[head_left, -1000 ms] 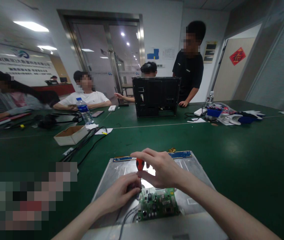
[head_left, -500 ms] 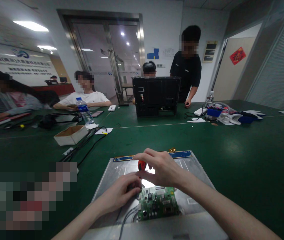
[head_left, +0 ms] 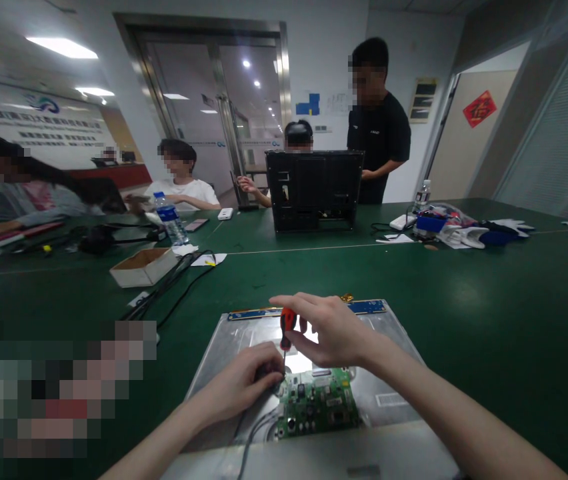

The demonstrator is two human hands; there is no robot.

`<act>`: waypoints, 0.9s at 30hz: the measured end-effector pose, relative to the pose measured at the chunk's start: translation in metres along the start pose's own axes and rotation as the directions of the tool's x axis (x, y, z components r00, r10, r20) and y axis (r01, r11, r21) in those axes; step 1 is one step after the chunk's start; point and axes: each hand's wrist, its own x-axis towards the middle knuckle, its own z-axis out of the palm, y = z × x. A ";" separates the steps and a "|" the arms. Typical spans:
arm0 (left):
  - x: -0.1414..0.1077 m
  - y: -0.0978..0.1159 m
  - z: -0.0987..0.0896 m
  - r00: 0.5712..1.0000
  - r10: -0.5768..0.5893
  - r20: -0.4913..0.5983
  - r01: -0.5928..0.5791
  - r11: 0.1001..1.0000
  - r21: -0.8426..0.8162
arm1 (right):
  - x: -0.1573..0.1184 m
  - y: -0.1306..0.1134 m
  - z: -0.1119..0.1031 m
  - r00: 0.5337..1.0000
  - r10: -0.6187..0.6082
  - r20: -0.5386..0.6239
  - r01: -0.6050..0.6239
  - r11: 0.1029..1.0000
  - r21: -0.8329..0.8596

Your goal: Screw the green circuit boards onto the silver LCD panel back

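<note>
A screwdriver (head_left: 289, 321) with a red and black handle stands nearly upright over the far left corner of a green circuit board (head_left: 319, 403). My right hand (head_left: 334, 330) is closed on its handle, thumb low and index finger reaching over the top. Beside the thin shaft, my left hand (head_left: 251, 373) has its fingers curled together near the tip; what they pinch is hidden. The board lies on a silvery metal panel (head_left: 399, 370), with dark cables (head_left: 251, 437) running from its left side. Along the panel's far edge runs a blue circuit strip (head_left: 369, 307).
Across the green table (head_left: 489, 333) stands a black monitor casing (head_left: 317, 190), with people behind it. To the left are an open cardboard box (head_left: 141, 270), a water bottle (head_left: 170, 220) and black cables (head_left: 177, 283). Gloves (head_left: 509, 230) and bagged items lie at the far right.
My right hand has lifted slightly and the screwdriver shows more of its handle and shaft. My left hand stays by the board corner. The standing person has turned and drawn a hand off the table.
</note>
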 end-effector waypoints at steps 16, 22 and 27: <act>-0.001 0.002 0.000 0.999 -0.034 -0.016 0.034 0.999 0.032 | 0.001 0.000 0.004 0.999 -0.017 -0.031 0.014 0.995 -0.098; -0.001 0.002 0.000 0.999 -0.036 -0.010 0.036 0.999 0.004 | 0.000 -0.004 0.000 0.999 -0.045 -0.025 0.044 0.998 -0.036; -0.001 0.000 0.001 1.000 -0.026 -0.004 0.026 1.000 -0.010 | 0.001 -0.006 0.001 0.999 -0.050 -0.020 0.049 0.997 -0.062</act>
